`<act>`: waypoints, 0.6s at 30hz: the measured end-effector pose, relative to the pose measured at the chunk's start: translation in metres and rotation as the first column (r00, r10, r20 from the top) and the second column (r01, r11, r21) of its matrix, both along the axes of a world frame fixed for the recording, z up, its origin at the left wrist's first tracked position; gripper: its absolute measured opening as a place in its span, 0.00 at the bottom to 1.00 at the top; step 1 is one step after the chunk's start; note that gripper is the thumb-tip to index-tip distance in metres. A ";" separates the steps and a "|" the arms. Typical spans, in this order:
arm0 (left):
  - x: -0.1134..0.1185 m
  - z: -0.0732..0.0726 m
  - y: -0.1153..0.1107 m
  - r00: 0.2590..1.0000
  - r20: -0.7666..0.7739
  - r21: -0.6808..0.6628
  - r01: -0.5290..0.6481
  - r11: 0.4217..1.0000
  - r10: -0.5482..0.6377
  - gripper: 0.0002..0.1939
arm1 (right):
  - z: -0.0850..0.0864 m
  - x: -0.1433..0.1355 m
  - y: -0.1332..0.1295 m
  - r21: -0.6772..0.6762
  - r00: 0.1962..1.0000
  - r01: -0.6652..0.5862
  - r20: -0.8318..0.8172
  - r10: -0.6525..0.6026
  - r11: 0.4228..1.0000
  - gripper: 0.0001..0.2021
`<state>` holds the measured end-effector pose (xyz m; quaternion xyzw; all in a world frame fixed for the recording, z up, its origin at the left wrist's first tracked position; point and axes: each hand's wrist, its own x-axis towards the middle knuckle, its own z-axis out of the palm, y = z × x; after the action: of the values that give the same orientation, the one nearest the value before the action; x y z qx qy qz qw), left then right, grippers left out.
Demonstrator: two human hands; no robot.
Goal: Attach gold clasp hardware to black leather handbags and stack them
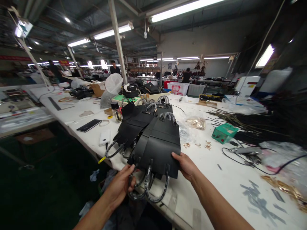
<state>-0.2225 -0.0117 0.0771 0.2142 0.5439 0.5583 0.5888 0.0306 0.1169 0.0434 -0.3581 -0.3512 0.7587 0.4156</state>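
Observation:
A flat black handbag panel [157,145] lies on a pile of like pieces at the table's front edge. Its wrapped handles [157,199] hang toward me over the edge. My left hand [121,185] is closed at the panel's lower left corner, thumb on top, beside a handle; its fingertips are partly hidden. At the right edge, my right hand [188,165] pinches the same panel, thumb above and fingers underneath. More black bag pieces [134,124] with plastic-wrapped handles lie behind and to the left, overlapping.
Left of the pile are a dark phone [89,125], a white power bank [105,138] and a small bottle [116,112]. To the right lie gold fittings [208,145], a green box [224,133], a corded tool [244,150] and grey strips [255,198]. Other people [114,68] are far back.

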 end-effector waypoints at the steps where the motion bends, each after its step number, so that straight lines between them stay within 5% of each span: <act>1: -0.003 -0.001 -0.001 1.000 -0.026 0.005 -0.005 1.000 0.005 0.20 | 0.000 0.005 0.002 0.015 1.000 0.025 0.017 -0.025 1.000 0.17; 9: -0.043 0.016 -0.024 0.927 -0.324 -0.055 0.181 0.982 -0.189 0.21 | 0.023 0.025 0.057 -0.269 0.996 0.078 0.056 -0.065 0.960 0.19; 13: -0.061 0.034 -0.040 0.879 -0.452 -0.052 0.141 0.989 -0.150 0.21 | 0.042 0.044 0.066 -0.135 0.979 0.199 0.076 -0.190 0.971 0.15; 18: -0.076 0.047 -0.047 0.870 -0.488 -0.025 0.070 0.997 -0.073 0.22 | 0.087 0.134 0.042 0.207 0.971 0.214 0.058 -0.230 0.955 0.17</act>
<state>-0.2981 -0.0584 0.1244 0.3661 0.6686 0.4620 0.4534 0.1643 0.1589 0.1306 -0.3827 -0.3998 0.6528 0.5173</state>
